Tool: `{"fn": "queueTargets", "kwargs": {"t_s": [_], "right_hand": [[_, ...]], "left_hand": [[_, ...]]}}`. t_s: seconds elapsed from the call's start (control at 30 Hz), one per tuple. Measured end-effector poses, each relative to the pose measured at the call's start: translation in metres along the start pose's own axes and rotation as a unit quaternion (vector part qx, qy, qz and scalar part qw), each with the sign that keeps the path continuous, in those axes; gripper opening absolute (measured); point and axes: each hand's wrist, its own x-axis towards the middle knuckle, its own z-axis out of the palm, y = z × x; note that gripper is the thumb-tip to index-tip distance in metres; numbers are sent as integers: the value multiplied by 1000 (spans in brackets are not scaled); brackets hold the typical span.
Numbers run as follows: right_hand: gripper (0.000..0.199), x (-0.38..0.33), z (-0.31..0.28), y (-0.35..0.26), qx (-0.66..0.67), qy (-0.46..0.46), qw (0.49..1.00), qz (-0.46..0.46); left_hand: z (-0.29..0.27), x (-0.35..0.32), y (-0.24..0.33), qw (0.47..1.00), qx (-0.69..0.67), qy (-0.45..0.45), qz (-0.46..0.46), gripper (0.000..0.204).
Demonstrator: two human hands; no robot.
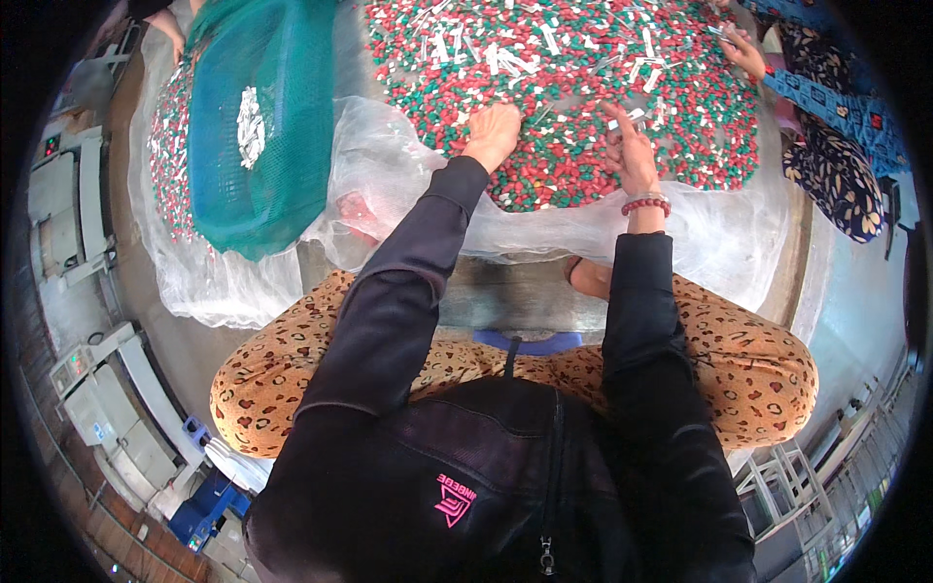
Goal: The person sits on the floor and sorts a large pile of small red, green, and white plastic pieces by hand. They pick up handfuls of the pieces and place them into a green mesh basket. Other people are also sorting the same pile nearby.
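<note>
A wide layer of small red, green and white pieces (554, 175) lies on white netting (486, 230) in front of me. My left hand (494, 134) is down among them, its fingers curled together; what they hold, if anything, is hidden. To its right, my right hand (634, 155) is raised a little over the layer. Between its fingers it pinches a small flat white strip (627, 119). Several similar white strips (507, 60) lie scattered on the pieces toward the far side.
At the left stands a teal mesh-covered container (292, 185) with a heap of white strips (251, 128). Another person's hand (743, 51) holds a strip at the far right; a further hand (175, 41) reaches in at the far left. Grey machines (121, 418) line the left side.
</note>
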Motion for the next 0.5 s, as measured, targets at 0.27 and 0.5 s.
{"fn": "queueTargets", "kwargs": {"t_s": [0.27,0.5], "right_hand": [[26,27,-5,7,-146,79,986,-19],[27,71,29,16,-414,23,891,-187]], "left_hand": [[5,-9,17,997,50,2,63,15],[2,11,5,994,47,-74,65,29]]}}
